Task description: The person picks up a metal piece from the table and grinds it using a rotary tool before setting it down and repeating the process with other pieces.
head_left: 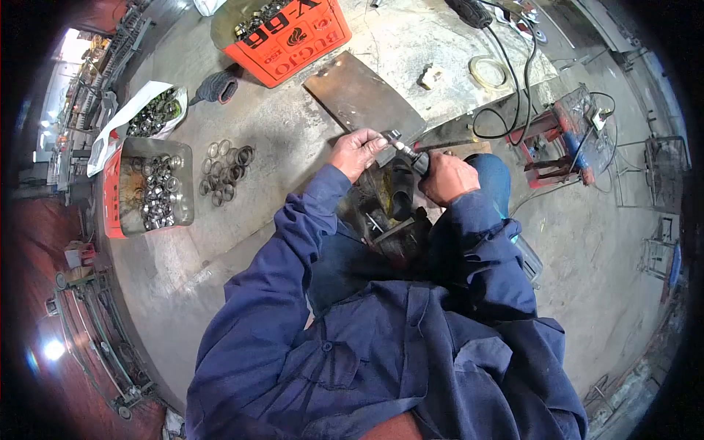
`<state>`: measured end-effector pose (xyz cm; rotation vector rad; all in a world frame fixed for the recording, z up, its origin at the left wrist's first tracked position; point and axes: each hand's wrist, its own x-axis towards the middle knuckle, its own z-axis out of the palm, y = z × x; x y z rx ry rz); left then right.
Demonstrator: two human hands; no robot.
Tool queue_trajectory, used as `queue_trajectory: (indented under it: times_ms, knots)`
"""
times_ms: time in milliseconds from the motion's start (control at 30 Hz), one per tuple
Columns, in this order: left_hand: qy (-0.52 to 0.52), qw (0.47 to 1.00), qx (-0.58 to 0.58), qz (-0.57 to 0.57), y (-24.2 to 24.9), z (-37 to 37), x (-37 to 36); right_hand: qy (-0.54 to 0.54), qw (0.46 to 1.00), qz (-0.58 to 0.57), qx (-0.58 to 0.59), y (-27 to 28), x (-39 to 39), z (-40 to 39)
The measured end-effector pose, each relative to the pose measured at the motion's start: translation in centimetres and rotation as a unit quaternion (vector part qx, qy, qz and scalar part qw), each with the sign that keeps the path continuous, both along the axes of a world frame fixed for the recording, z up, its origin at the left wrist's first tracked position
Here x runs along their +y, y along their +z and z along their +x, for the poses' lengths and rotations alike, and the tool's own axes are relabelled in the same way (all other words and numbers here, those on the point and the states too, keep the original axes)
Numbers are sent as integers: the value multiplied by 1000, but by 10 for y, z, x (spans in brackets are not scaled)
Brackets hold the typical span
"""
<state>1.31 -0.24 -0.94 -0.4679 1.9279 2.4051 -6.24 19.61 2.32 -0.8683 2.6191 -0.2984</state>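
My left hand (pixel 357 152) is closed, pinching a small dark metal ring (pixel 393 136) between thumb and fingertips. Wrapped around a black handheld die grinder (pixel 420 163), my right hand (pixel 450 178) points its pale tip (pixel 401 147) toward the left. That tip is right at the ring, close above the near corner of a flat metal plate (pixel 367 92). To the left, a group of similar metal rings (pixel 224 173) lies on the floor. A cut-open orange container (pixel 112 192) beside them holds many shiny rings.
A large orange container (pixel 293 51) with metal parts stands beyond the plate. Nearby lie a white bag (pixel 143 94) of parts and a dark glove (pixel 217 87). A tape roll (pixel 488 72) and black cable (pixel 519 95) are at right, near a red metal stand (pixel 563 136).
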Motion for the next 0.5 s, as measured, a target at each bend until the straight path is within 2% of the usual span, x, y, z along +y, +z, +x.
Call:
queue_trajectory:
  times_ms: [67,167,267,367,500]
  knots:
    - [2,1000,-8,16,-1,0,1,-16,1000,-1,-13,4,0,-3]
    - [29,999,10,-18,-6,2,5,2,1000,-6,-14,7,0,2]
    - [23,994,-20,-105,5,4,5,-16,999,-27,12,-9,0,2]
    - [40,999,-8,-35,0,4,8,-15,999,-9,-34,12,-1,-1]
    - [38,998,25,-38,-3,6,7,4,998,-52,23,23,0,12]
